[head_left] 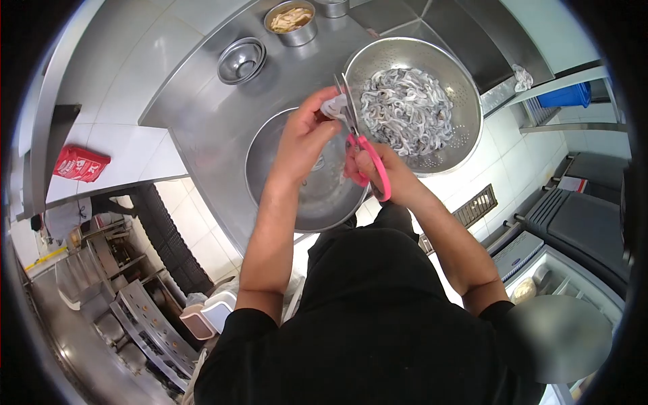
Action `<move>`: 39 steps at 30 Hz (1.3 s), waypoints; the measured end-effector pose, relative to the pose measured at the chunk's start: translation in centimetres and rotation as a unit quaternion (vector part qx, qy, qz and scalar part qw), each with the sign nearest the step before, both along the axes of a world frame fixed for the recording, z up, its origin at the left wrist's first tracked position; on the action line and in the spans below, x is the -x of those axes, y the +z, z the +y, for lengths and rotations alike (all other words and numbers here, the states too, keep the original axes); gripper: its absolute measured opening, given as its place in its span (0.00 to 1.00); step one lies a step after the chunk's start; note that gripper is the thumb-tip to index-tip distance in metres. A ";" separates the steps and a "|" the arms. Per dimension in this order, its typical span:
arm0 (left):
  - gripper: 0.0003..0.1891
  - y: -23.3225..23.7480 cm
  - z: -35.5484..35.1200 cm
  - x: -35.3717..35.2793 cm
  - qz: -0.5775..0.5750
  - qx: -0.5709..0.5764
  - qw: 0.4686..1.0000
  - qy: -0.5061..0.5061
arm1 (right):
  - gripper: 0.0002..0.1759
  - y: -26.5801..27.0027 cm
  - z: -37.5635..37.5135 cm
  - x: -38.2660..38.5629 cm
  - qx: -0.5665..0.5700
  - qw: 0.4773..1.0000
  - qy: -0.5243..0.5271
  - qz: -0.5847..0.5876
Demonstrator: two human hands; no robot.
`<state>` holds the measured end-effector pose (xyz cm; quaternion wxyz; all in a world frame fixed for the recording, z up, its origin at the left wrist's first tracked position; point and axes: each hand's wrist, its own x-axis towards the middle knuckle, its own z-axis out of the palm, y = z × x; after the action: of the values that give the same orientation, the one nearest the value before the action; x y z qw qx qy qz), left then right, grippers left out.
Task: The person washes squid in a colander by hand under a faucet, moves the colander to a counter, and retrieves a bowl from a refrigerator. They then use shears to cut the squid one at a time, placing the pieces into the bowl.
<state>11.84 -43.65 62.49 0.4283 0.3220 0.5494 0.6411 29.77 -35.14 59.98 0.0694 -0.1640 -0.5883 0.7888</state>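
Observation:
My left hand (pixel 304 138) pinches a pale, greyish-white slippery piece (pixel 332 106), which looks like squid or similar seafood. My right hand (pixel 395 177) grips pink-handled scissors (pixel 379 169), whose blades point away from me and lie against that piece. Both hands are above a wide steel bowl (pixel 266 179); a small pale scrap (pixel 317 163) shows inside it, partly hidden by my left hand. Right of the bowl stands a big perforated steel colander (pixel 467 111), holding a heap of grey-and-white strips (pixel 407 111) of similar look.
Small nested steel bowls (pixel 237 64) and a steel pot (pixel 300 35) of yellowish strips stand at the counter's far side. A red bag (pixel 81 164) lies at left, near another person (pixel 66 219). A floor grate (pixel 476 206) and an open chest with food (pixel 526 290) are at right.

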 end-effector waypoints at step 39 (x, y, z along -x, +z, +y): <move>0.16 -4.2 -9.6 1.6 0.260 0.145 0.945 0.139 | 0.34 -1.1 -1.0 -0.4 -0.054 0.968 0.141 -0.200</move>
<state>10.23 -53.25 58.33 0.2195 0.3321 0.7679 0.5018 30.15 -36.17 58.92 -0.1528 -0.2302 -0.6488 0.7090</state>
